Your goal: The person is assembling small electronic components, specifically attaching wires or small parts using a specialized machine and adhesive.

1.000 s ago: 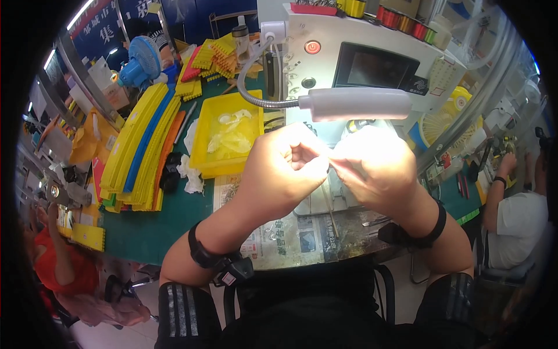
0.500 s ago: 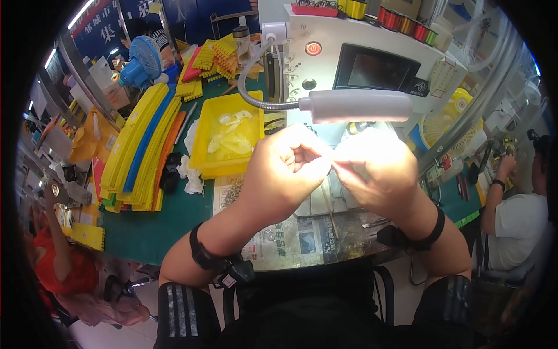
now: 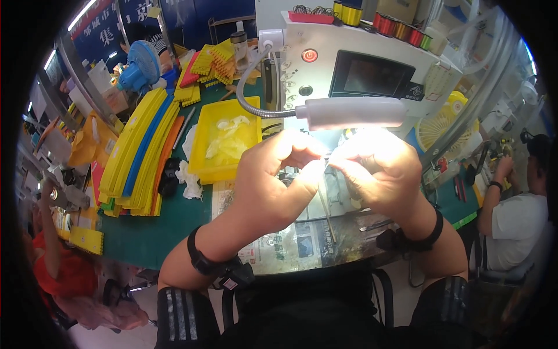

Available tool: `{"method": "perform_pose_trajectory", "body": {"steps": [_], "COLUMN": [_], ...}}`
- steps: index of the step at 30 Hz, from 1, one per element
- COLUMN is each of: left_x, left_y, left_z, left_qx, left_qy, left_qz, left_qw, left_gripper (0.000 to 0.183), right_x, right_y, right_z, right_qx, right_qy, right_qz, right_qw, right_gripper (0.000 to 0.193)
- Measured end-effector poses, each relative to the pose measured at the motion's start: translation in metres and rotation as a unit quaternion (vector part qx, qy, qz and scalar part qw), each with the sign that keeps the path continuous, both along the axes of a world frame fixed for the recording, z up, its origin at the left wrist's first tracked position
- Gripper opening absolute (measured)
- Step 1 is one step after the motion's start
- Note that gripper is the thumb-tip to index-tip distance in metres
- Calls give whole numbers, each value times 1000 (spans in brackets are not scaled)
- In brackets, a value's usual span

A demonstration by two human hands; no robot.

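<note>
My left hand (image 3: 273,183) and my right hand (image 3: 381,168) meet fingertip to fingertip under the bright lamp (image 3: 354,112). Each one is closed in a pinch of thumb and forefinger. Something thin and pale seems to lie between the fingertips, but glare and its small size keep me from naming it. Below the hands a thin stick (image 3: 326,215) slants over a pale metal plate (image 3: 343,200). Printed newspaper (image 3: 279,250) covers the bench's front edge.
Left of my hands sits a yellow tray (image 3: 195,166) with whitish, filmy scraps in it. Beyond it stand long yellow, blue and orange strips (image 3: 136,154). A white machine (image 3: 317,35) with a dark screen (image 3: 369,75) rises ahead. At right a person (image 3: 517,215) works at the bench.
My joined fingertips have shifted slightly to the left, and the thumbs have changed their angle a little. The whole view has also moved slightly. Both pinches stay closed.
</note>
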State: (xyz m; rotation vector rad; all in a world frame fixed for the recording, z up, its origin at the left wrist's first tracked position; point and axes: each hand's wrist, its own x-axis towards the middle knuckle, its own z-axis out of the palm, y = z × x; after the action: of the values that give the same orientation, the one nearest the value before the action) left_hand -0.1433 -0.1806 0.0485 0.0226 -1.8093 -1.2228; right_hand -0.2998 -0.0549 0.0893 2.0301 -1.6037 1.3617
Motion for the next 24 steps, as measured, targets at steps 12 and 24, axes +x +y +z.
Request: {"method": "perform_pose_trajectory", "body": {"steps": [12,24], "left_x": [3,2], "left_y": [1,0], "left_z": [3,6], "left_qx": [-68,-106], "left_qy": [-19,4], "left_qz": [74,82], "left_qw": [995,991], "left_gripper": [13,8], "right_x": [0,-2], "right_y": [-1,-5], "right_z": [0,-10], "right_qx": [-83,-69], "right_qy": [22,-111], "right_qz": [8,47], "right_qw": [996,990], "right_gripper": [12,16]}}
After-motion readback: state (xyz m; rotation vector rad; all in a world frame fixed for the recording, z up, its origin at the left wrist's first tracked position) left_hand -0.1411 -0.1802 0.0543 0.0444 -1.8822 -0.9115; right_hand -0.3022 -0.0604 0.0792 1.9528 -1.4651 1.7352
